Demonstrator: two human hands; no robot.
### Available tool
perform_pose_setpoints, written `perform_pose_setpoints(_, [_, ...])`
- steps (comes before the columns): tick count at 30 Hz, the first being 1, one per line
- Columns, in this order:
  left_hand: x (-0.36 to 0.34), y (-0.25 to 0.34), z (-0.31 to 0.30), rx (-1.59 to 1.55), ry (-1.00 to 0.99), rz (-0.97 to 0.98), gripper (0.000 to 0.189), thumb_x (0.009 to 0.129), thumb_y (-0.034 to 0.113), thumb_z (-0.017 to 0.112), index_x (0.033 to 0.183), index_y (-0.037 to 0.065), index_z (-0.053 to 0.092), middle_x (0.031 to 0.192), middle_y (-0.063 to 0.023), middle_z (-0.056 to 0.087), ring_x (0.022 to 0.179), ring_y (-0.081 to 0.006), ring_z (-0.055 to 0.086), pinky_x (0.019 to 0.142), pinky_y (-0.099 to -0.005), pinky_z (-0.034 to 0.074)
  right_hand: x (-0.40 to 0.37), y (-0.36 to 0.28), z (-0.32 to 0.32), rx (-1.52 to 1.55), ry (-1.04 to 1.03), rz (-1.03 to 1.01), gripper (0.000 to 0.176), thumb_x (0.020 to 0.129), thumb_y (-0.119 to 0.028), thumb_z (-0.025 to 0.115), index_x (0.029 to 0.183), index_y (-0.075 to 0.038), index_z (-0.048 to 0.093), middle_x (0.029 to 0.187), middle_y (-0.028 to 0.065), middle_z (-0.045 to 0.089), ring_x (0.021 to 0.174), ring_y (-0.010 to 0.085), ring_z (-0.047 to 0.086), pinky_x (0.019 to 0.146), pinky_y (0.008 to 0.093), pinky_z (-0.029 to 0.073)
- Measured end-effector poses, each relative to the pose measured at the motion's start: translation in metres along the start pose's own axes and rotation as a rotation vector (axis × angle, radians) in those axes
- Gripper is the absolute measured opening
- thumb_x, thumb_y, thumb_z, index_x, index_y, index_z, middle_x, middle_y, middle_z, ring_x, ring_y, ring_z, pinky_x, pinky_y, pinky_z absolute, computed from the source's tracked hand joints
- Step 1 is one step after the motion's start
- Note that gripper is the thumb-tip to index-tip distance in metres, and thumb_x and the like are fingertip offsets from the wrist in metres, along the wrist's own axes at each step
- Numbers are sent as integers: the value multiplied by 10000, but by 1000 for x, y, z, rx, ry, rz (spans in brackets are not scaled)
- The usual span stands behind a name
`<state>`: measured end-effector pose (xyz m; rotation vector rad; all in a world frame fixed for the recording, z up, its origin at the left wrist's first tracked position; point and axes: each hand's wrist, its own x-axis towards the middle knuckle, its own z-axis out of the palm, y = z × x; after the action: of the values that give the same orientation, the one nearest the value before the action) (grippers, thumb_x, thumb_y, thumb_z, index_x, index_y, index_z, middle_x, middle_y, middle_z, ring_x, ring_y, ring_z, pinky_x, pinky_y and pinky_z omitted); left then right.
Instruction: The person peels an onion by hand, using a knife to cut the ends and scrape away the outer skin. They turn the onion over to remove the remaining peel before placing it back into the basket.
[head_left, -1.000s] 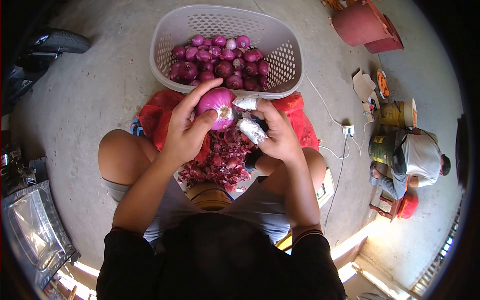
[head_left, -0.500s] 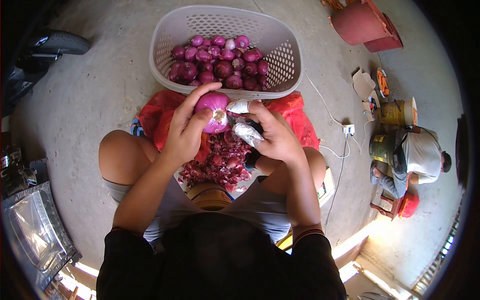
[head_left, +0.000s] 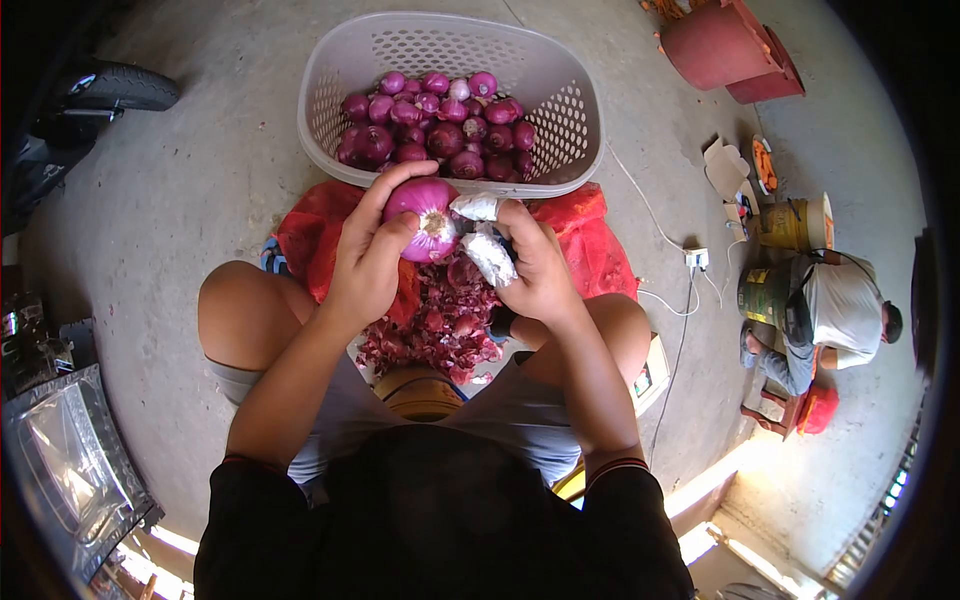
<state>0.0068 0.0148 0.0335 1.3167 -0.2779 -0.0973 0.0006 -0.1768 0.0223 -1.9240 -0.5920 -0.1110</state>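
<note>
My left hand (head_left: 375, 250) is closed round a large red onion (head_left: 424, 218), its pale root end facing my right hand. At the onion's right side is my right hand (head_left: 535, 265), its thumb and forefinger bound in silvery-white wrapping (head_left: 488, 255). Those fingers are bent in a pinch, with something dark and small between them that I cannot make out. Below both hands lies a heap of red onion skins (head_left: 435, 330), between my knees. Beyond them stands a grey plastic basket (head_left: 450, 40) holding many peeled-looking red onions (head_left: 440, 125).
Red mesh sacking (head_left: 585, 250) spreads under the basket's near edge. To the right are a power strip with cables (head_left: 697, 258), yellowish buckets (head_left: 795, 225) and a bent-over person (head_left: 845, 310). Red tubs (head_left: 715, 45) stand at the far right, a motorcycle wheel (head_left: 125, 86) at the left.
The onion and my left hand have shifted slightly left and up. My right hand has moved a little left, its wrapped thumb tilting more upright beside the onion.
</note>
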Motion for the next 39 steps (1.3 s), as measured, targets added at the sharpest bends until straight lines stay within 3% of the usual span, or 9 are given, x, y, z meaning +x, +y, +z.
perform_pose_setpoints(8, [-3, 5, 2, -10, -8, -18, 441, 845, 10, 397, 1283, -12, 443, 1115, -99, 552, 982, -121, 529, 882, -265, 422, -3, 0, 0, 161, 8, 139, 420, 737, -33, 640, 1136, -53, 511, 932, 141, 640, 837, 320, 649, 720, 347, 494])
perform_pose_setpoints(14, [2, 4, 0, -18, 11, 5, 434, 843, 7, 403, 1275, -17, 447, 1102, -95, 553, 987, -117, 524, 886, -265, 419, -4, 7, -8, -99, -61, 3, 442, 717, -87, 673, 1121, -54, 498, 902, 155, 639, 776, 359, 646, 650, 392, 494])
perform_pose_setpoints(20, [0, 2, 1, 99, 0, 27, 427, 846, 9, 425, 1272, 2, 458, 1095, -93, 560, 972, -121, 526, 877, -264, 416, -3, -3, -12, -174, -77, 123, 526, 684, -86, 687, 1157, -65, 458, 844, 163, 641, 739, 385, 633, 620, 413, 484])
perform_pose_setpoints(39, [-1, 4, 1, 134, -24, 27, 411, 845, 26, 435, 1252, -10, 480, 999, -103, 609, 884, -113, 552, 813, -262, 441, 4, -13, -29, -140, -271, 93, 560, 635, -35, 653, 1171, -106, 505, 931, 148, 647, 800, 359, 640, 664, 426, 498])
